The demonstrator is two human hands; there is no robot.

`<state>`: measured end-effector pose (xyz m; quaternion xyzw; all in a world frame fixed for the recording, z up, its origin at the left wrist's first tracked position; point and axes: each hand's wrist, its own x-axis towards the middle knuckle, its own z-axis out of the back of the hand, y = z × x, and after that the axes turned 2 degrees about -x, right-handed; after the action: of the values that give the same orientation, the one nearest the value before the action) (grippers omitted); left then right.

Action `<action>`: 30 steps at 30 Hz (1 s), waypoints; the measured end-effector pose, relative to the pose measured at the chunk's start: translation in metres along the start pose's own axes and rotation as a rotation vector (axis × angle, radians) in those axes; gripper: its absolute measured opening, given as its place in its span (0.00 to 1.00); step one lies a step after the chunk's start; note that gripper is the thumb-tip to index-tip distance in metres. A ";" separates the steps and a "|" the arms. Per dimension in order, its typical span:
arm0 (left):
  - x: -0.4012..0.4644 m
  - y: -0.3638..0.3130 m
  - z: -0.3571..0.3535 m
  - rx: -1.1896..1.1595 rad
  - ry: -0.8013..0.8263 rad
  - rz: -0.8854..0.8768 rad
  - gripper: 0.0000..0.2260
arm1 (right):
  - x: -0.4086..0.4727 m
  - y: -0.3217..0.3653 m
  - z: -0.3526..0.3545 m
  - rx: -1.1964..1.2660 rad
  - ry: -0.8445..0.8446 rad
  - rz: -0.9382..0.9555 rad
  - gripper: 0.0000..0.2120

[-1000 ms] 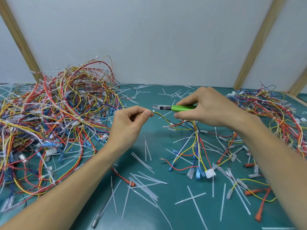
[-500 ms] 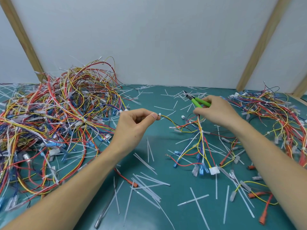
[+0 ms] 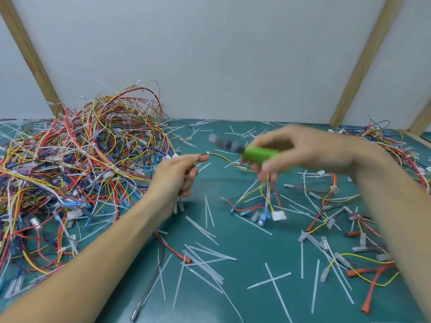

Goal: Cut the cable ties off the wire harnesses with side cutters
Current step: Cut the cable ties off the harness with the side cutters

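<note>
Teal matte tabletop (image 3: 233, 287) fills the lower frame, littered with cut white tie strips. Large tangled heap of harnesses (image 3: 77, 164) is piled at left centre: thin insulated wires in red, yellow, blue and white, many still bound with white ties. A smaller loose heap (image 3: 384, 145) is seen at the right edge. The harness in hand (image 3: 263, 199) is held at centre: one thin yellow-and-dark lead is stretched roughly level between the hands, the rest hanging to blue and white plastic connectors just above the tabletop. Left hand (image 3: 173, 180), centre frame: fingers curled, the lead's small white end pinched between thumb and forefinger. Right hand (image 3: 303, 150), centre right: fingers wrapped round the green handles of the side cutters (image 3: 242, 150), while lower fingers appear also to hold the bundle. Cutter head is motion-blurred, pointing toward upper left; whether the blades are parted cannot be told. Judged step: bringing the cutters to a tie on this harness. To be done well, the lead should be kept taut, only the stiff nylon strap taken between the blade tips, and the soft insulation kept outside the bite.
</note>
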<state>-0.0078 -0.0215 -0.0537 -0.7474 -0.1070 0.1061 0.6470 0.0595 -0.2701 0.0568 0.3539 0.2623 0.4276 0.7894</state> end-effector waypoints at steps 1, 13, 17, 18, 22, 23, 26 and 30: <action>0.002 -0.002 0.004 -0.043 0.003 0.037 0.12 | -0.003 0.012 -0.009 -0.128 0.165 -0.062 0.14; 0.000 -0.014 0.005 -0.216 0.311 0.101 0.20 | 0.007 0.039 -0.128 -0.891 0.098 -0.184 0.26; -0.006 -0.013 0.002 -0.119 0.363 0.065 0.18 | 0.013 0.037 -0.101 -0.738 0.129 -0.160 0.24; -0.007 -0.013 0.002 -0.109 0.380 0.055 0.18 | 0.015 0.036 -0.091 -0.643 0.122 -0.143 0.18; -0.010 -0.012 0.001 -0.091 0.430 0.011 0.18 | 0.026 0.013 -0.046 -0.403 -0.376 -0.091 0.15; -0.011 -0.012 0.001 -0.092 0.435 -0.002 0.18 | 0.028 0.002 -0.034 -0.410 -0.537 -0.132 0.18; -0.010 -0.010 0.001 -0.080 0.460 -0.035 0.18 | 0.033 -0.037 -0.013 -0.406 -0.740 -0.359 0.29; -0.010 -0.006 0.000 -0.065 0.519 -0.046 0.20 | 0.046 -0.082 -0.030 -0.384 -0.734 -0.491 0.33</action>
<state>-0.0178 -0.0235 -0.0478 -0.7674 0.0425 -0.1073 0.6306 0.1011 -0.2520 -0.0309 0.2568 -0.0418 0.1159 0.9586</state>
